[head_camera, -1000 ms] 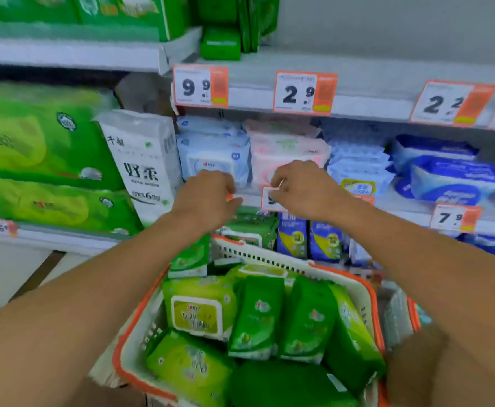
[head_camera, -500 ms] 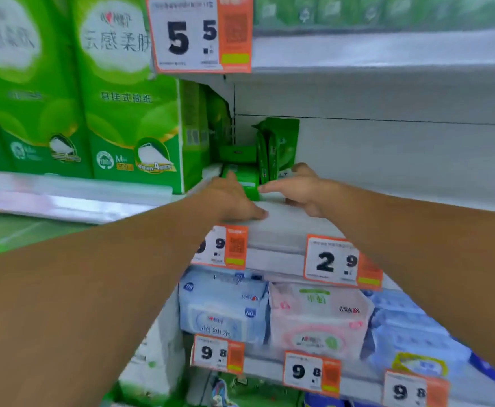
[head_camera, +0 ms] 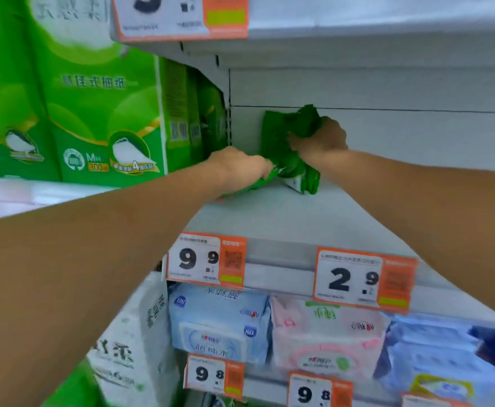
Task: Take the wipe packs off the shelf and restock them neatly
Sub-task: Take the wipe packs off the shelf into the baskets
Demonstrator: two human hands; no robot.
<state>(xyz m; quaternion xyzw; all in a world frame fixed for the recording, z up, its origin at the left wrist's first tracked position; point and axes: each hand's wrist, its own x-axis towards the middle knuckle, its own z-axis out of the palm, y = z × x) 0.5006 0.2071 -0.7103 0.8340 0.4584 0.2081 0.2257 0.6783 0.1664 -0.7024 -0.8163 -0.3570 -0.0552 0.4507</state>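
Both my arms reach onto the grey shelf board [head_camera: 269,218] at chest height. My right hand [head_camera: 319,139] grips a few upright green wipe packs [head_camera: 281,133] near the back panel, its fingers curled into their tops. My left hand [head_camera: 240,168] holds a flat green wipe pack [head_camera: 258,183] lying on the shelf just left of them. A further green pack [head_camera: 306,180] leans below my right hand. The packs' labels are mostly hidden by my hands.
Large green tissue boxes [head_camera: 93,113] fill the shelf to the left. Price tags 9.9 [head_camera: 205,259] and 2.9 [head_camera: 363,279] hang on the shelf edge. Below sit blue [head_camera: 220,324] and pink [head_camera: 325,339] wipe packs. The shelf right of my hands is bare.
My view rose from the basket of green packs to the upper shelf. Both hands moved deeper onto the shelf and took hold of the green packs at the back.
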